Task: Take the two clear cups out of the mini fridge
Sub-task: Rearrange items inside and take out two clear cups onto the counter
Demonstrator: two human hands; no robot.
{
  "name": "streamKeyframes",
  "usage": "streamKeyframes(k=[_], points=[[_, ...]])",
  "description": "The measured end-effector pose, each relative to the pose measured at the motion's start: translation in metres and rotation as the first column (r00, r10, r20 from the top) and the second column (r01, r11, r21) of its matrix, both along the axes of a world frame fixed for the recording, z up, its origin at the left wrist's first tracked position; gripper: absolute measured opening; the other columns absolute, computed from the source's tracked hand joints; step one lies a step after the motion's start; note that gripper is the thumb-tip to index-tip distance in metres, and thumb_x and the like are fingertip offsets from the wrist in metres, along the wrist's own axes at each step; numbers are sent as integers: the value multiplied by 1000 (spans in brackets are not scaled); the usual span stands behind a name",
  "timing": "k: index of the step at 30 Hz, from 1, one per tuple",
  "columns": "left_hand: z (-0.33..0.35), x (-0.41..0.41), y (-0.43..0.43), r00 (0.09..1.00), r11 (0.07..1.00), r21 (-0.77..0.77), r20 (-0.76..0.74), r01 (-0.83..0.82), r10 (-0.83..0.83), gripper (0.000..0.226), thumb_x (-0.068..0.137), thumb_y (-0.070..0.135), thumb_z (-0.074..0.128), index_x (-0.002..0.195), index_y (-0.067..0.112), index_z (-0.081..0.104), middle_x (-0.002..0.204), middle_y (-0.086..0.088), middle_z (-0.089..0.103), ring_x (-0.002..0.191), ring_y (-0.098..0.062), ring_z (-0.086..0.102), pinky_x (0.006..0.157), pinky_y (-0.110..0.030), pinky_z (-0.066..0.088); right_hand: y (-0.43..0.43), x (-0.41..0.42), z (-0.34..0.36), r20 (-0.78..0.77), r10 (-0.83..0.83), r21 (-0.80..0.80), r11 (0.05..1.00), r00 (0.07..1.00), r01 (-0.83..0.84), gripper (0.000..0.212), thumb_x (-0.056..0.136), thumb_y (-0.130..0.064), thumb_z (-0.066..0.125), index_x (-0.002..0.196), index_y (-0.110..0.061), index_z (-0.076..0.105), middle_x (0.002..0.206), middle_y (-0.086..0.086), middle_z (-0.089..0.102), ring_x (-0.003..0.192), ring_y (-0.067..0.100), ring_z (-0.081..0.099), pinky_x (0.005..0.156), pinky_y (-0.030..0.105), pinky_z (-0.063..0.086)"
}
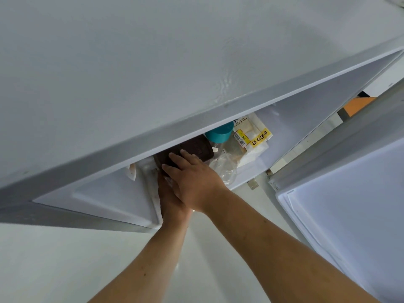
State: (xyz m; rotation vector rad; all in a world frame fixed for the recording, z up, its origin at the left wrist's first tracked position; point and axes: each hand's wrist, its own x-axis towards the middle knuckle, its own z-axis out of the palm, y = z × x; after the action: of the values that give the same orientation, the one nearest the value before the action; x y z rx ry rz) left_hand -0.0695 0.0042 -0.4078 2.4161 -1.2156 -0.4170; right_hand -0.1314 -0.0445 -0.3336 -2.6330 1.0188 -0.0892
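From above I look into the open mini fridge [284, 119]. One clear cup [226, 169] lies on the fridge floor just right of my hands. My right hand [192, 180] reaches in, its fingers stretched flat on a dark brown box [196, 148]. My left hand [170, 202] is under and left of the right hand at the fridge's front edge, and its fingers are hidden. Something pale and shiny shows between the two hands; I cannot tell whether it is a second cup.
Behind the cup stand a bottle with a teal cap [218, 132] and a bagged loaf with yellow labels [251, 138]. The fridge's white top [153, 62] fills the upper view. Its open door [349, 204] hangs at the right. Below is pale floor.
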Motion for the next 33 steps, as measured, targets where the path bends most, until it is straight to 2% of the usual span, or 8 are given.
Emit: streamKeyframes(k=[4, 8, 11, 14, 17, 24, 28, 33], points=[[6, 8, -11, 968, 981, -191, -249, -11, -37, 56, 113, 19, 28, 162, 6, 2, 169, -16, 17, 153, -23, 21, 125, -36, 18, 3, 0, 2, -6, -10, 7, 1000, 1000, 10, 48, 107, -37, 41, 153, -25, 44, 164, 8, 34, 153, 36, 21, 124, 53, 19], [17, 3, 25, 707, 911, -237, -703, -337, 79, 55, 97, 0, 63, 147, 10, 43, 132, -3, 63, 112, 9, 61, 94, -12, 48, 12, -24, 6, 245, -156, -18, 986, 957, 166, 48, 94, -27, 54, 141, -22, 56, 148, 7, 54, 139, 34, 44, 114, 52, 39], [17, -5, 27, 546, 905, 68, -778, -420, 312, 59, 94, 15, 68, 148, 15, 44, 138, -12, 62, 120, -27, 65, 104, -49, 51, 24, -62, -5, 474, -514, 134, 845, 715, 518, 27, 94, -30, 52, 121, -33, 56, 127, -6, 60, 117, 18, 55, 94, 35, 50], [17, -9, 26, 475, 938, 147, -831, -315, 290, 30, 95, 18, 63, 125, 21, 62, 126, -6, 69, 105, -24, 71, 97, -50, 57, 26, -93, -20, 390, -831, 476, 552, 398, 685, 21, 96, -37, 55, 117, -39, 53, 122, -14, 55, 106, 11, 58, 77, 26, 50], [22, -11, 21, 509, 977, 134, -837, -164, 200, 20, 95, 22, 62, 114, 25, 67, 105, 5, 74, 91, -15, 74, 93, -46, 60, 18, -110, -25, 400, -871, 499, 469, 287, 729, 29, 88, -53, 58, 113, -42, 48, 116, -16, 55, 94, 3, 59, 66, 21, 46], [28, -19, -7, 581, 993, 103, -812, 56, 52, 21, 95, 28, 62, 116, 29, 66, 119, 1, 74, 113, -19, 68, 106, -48, 51, 0, -109, -30, 261, -814, 384, 581, 519, 718, 57, 85, -57, 73, 133, -39, 49, 136, -6, 52, 111, 21, 59, 88, 43, 58], [25, -22, -15, 598, 989, 87, -801, 119, -2, 32, 99, 24, 56, 129, 23, 66, 127, 1, 72, 119, -16, 65, 110, -46, 47, -5, -95, -28, 261, -684, 263, 729, 681, 631, 55, 91, -62, 62, 139, -44, 43, 137, -9, 53, 113, 22, 61, 85, 36, 55], [22, -24, -19, 639, 981, 56, -766, 188, -79, 29, 99, 18, 53, 121, 23, 72, 121, 4, 75, 119, -15, 66, 109, -45, 48, -6, -91, -27, 173, -653, 188, 757, 738, 626, 74, 85, -59, 71, 147, -38, 37, 145, -7, 53, 124, 26, 55, 93, 42, 52]])
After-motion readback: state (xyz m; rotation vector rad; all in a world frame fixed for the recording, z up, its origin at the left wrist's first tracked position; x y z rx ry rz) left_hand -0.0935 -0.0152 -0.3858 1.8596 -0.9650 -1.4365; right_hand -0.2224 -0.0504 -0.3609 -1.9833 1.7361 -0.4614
